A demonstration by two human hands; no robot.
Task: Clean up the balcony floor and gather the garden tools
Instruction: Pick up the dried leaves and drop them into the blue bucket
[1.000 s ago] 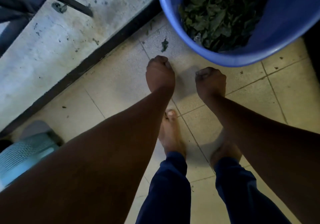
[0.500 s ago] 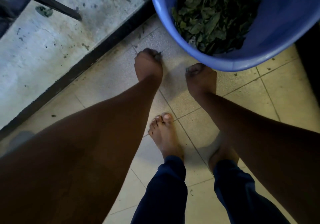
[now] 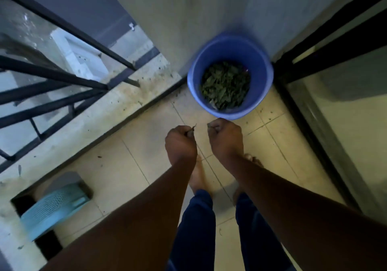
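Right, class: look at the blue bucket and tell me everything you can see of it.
The blue bucket is round, looks like smooth plastic and stands upright on the tiled floor in the corner, against the grey wall and next to the dark door frame. No handle shows. Its bottom is covered with green leaves, well below the rim. Its outline is slightly blurred. The person's two hands are near its front rim; neither plainly touches it.
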